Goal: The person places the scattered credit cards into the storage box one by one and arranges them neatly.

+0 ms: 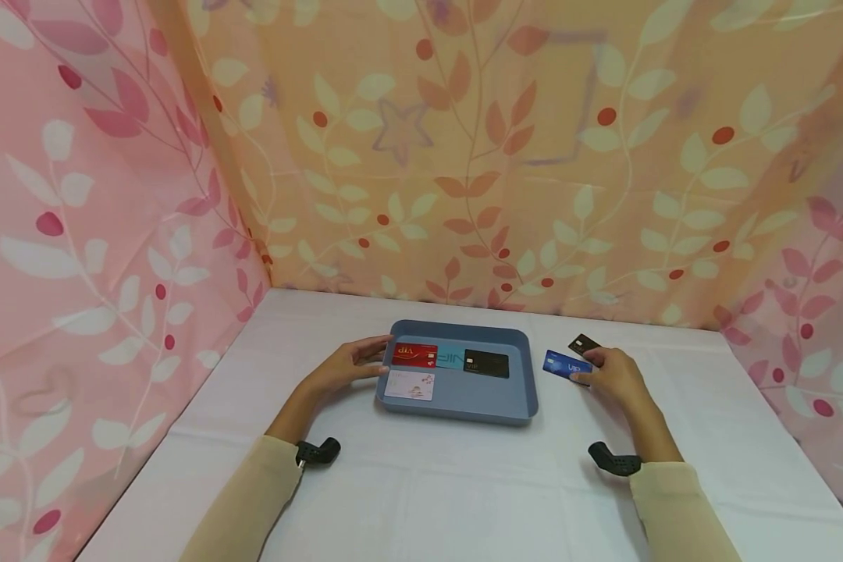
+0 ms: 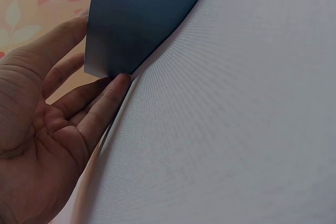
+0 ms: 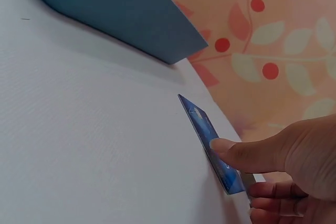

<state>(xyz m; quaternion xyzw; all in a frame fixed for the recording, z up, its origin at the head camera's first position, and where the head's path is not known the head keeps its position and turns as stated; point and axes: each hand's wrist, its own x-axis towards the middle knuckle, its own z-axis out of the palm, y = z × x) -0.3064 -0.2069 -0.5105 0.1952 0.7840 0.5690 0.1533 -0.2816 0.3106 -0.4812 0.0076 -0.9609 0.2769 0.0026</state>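
Note:
My right hand [image 1: 614,378] pinches a blue VIP card [image 1: 562,364], its thumb lying across the card's face. Behind that card a black card [image 1: 581,343] pokes out by the fingers, partly covered; I cannot tell whether it is held too. In the right wrist view the blue card [image 3: 207,140] is tilted over the white cloth. My left hand [image 1: 344,367] touches the left side of a blue-grey tray [image 1: 478,406], fingers extended at its wall. Inside lie a red VIP card [image 1: 414,355], a light-blue card [image 1: 450,357] partly overlapped, a black card [image 1: 487,364] and a white flowered card [image 1: 409,385].
A white cloth [image 1: 464,492] covers the table. Patterned orange fabric [image 1: 478,156] hangs along the back edge, with pink fabric [image 1: 112,234] at the left side and more at the right. Black wrist devices [image 1: 318,451] sit on both wrists.

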